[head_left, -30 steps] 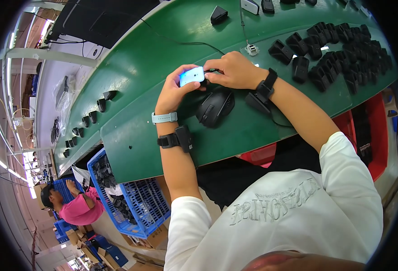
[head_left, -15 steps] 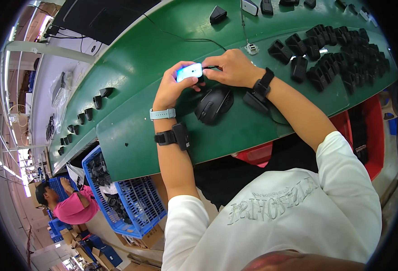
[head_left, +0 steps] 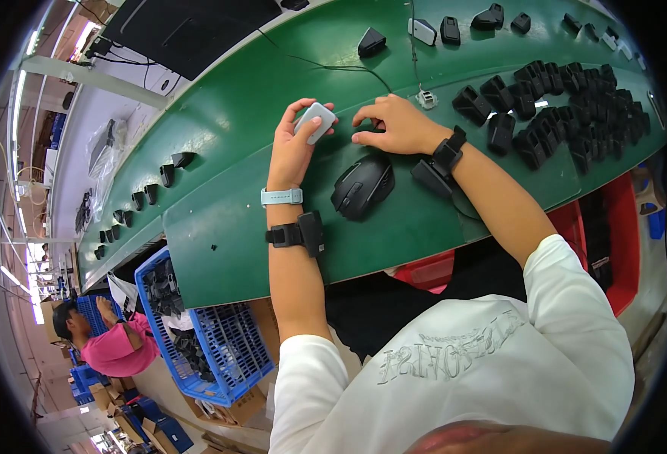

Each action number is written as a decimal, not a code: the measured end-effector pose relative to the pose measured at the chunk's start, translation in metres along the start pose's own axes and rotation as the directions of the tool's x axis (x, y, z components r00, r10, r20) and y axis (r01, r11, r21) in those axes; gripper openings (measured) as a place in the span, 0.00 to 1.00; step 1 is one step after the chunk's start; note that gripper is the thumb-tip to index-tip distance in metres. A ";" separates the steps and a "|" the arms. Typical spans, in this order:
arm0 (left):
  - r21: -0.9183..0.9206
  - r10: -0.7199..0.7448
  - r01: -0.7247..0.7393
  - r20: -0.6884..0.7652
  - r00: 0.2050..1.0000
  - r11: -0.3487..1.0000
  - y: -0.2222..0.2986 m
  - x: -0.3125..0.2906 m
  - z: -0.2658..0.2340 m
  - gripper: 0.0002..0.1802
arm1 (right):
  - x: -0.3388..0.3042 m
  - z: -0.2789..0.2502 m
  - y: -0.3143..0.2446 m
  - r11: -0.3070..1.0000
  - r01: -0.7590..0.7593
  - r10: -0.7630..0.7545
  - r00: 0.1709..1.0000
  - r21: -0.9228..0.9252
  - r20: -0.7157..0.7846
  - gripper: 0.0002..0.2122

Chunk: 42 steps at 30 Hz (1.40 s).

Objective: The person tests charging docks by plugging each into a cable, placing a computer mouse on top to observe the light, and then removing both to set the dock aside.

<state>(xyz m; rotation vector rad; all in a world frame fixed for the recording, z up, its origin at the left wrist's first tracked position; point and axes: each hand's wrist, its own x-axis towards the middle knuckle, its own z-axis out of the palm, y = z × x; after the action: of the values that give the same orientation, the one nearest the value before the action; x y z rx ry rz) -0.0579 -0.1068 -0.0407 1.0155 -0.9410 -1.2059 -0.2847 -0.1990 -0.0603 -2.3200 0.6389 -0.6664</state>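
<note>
In my left hand (head_left: 297,144) is a small white rounded rectangular device (head_left: 314,123), thumb on its face and fingers behind it. My right hand (head_left: 400,127) hovers just to the right, apart from the device, thumb and forefinger spread. A small dark piece shows between its fingers, too hidden to name. A thin black cable (head_left: 364,69) runs over the table and passes behind that hand. Below both hands lies a large black computer mouse (head_left: 362,186), near the right wrist's strapped black unit (head_left: 432,178).
Many black mouse-shaped housings (head_left: 534,136) stand in rows at the right of the green table (head_left: 235,227). More line the far and left edges. A white USB socket block (head_left: 426,99) hangs on a cord. Blue crates (head_left: 228,356) and a red bin (head_left: 625,242) flank me; someone in pink works at left.
The light on the white device has gone out. My right hand has drawn back from it to the right, its thumb and forefinger parting. My left hand has tilted the device upright.
</note>
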 end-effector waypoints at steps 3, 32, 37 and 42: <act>-0.048 0.013 -0.013 -0.010 1.000 0.999 -0.003 -0.003 0.004 0.24 | -0.004 0.003 0.003 0.997 0.063 -0.063 0.998 -0.035 0.017 0.14; -0.145 0.198 -0.273 -0.395 0.897 0.951 -0.003 -0.002 0.003 0.22 | -0.009 -0.005 0.000 0.997 0.071 -0.071 0.996 0.001 0.054 0.13; -0.095 0.189 -0.239 -0.369 0.910 0.966 0.001 -0.004 0.002 0.24 | -0.007 -0.003 0.004 0.997 0.079 -0.080 0.994 0.023 0.068 0.12; -0.123 0.176 -0.238 -0.381 0.908 0.963 0.001 -0.003 0.010 0.24 | -0.008 -0.001 0.006 0.996 0.082 -0.082 0.996 0.017 0.032 0.12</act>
<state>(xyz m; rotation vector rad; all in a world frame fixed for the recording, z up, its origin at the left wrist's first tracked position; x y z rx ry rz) -0.0677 -0.1045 -0.0370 0.9384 -0.6229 -0.8606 -0.2930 -0.1989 -0.0664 -2.3481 0.5241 -0.6673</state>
